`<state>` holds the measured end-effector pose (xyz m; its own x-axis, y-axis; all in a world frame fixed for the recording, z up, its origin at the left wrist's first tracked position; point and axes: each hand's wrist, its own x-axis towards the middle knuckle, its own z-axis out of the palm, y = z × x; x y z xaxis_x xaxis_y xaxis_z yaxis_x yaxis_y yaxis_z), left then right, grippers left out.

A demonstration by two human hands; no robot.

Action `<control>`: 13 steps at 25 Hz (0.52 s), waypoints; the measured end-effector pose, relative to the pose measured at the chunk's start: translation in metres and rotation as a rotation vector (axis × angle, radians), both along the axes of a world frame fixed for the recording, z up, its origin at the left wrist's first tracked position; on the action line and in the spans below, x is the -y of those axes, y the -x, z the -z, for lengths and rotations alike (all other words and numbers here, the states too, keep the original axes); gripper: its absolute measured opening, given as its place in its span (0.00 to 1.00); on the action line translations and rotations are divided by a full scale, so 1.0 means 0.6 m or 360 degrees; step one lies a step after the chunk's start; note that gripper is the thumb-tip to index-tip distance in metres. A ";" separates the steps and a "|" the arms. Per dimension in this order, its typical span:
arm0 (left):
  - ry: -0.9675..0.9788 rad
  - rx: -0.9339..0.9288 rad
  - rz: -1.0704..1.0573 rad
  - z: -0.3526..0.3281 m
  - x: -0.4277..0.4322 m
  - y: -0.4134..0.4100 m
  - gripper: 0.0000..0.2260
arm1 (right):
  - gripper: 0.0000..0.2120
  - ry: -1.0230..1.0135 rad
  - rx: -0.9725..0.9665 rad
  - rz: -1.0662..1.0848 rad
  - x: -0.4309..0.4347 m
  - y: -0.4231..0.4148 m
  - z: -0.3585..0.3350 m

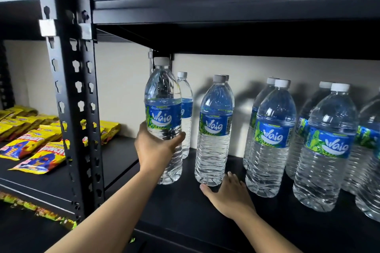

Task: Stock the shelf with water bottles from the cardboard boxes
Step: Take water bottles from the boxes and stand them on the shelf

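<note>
Your left hand (153,148) grips a bottle (163,117) mid-frame, nearly placed; right hand (228,197) lies open, steadying its neighbour (214,133). Next, set it down gently.

Two bare forearms reach into view from the near edge, one on the left and one on the right, and neither shows a sleeve, cuff, watch, bracelet or glove as far as the frame reaches. The left hand (155,148) is bare, with no ring on the fingers that show, and its wrist is uncovered. The right hand (228,197) is likewise bare, its short, plain fingernails showing on the thumb and fingers, and its wrist and forearm carry nothing worn.
</note>
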<state>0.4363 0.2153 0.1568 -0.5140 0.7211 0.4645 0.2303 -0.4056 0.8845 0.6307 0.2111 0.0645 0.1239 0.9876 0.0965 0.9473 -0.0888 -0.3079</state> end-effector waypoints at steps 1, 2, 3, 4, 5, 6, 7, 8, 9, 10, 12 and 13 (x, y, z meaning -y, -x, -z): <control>-0.0015 -0.0023 0.0013 0.000 -0.008 -0.001 0.28 | 0.49 0.0009 0.0002 0.0001 0.001 0.000 -0.001; -0.0018 -0.0052 0.0014 0.002 -0.017 -0.003 0.28 | 0.49 0.0016 0.0003 -0.0002 0.000 0.000 0.000; -0.0004 -0.0075 0.0011 0.004 -0.025 -0.005 0.28 | 0.49 0.0018 0.0003 -0.0005 0.000 0.000 -0.001; 0.0023 -0.0095 0.0008 0.008 -0.032 -0.007 0.28 | 0.49 0.0018 0.0005 -0.0011 0.000 0.000 -0.001; 0.0063 -0.0104 -0.0001 0.014 -0.038 -0.010 0.28 | 0.49 0.0020 0.0008 -0.0014 0.000 0.000 -0.001; 0.0093 -0.0111 -0.0008 0.020 -0.043 -0.011 0.27 | 0.50 0.0022 0.0000 -0.0012 0.000 0.000 -0.001; 0.0110 -0.0114 -0.0012 0.027 -0.047 -0.012 0.27 | 0.50 0.0026 -0.0014 -0.0009 -0.002 -0.001 0.000; 0.0116 -0.0117 -0.0015 0.031 -0.051 -0.012 0.27 | 0.50 0.0029 -0.0021 -0.0008 -0.003 -0.002 0.001; 0.0113 -0.0124 -0.0008 0.033 -0.052 -0.010 0.27 | 0.50 0.0027 -0.0022 -0.0008 -0.004 -0.003 0.001; 0.0108 -0.0137 0.0016 0.035 -0.052 -0.008 0.27 | 0.50 0.0026 -0.0019 -0.0007 -0.005 -0.003 0.003; 0.0086 -0.0191 0.0087 0.047 -0.051 -0.004 0.29 | 0.49 0.0009 -0.0019 0.0001 -0.008 -0.003 0.006; 0.0102 -0.0225 0.0117 0.059 -0.052 0.000 0.31 | 0.49 -0.0005 -0.0016 -0.0001 -0.009 -0.003 0.006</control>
<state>0.4363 0.2463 0.1212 -0.3916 0.7849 0.4802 0.3263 -0.3695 0.8701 0.6327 0.2167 0.0611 0.1245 0.9873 0.0982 0.9441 -0.0875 -0.3178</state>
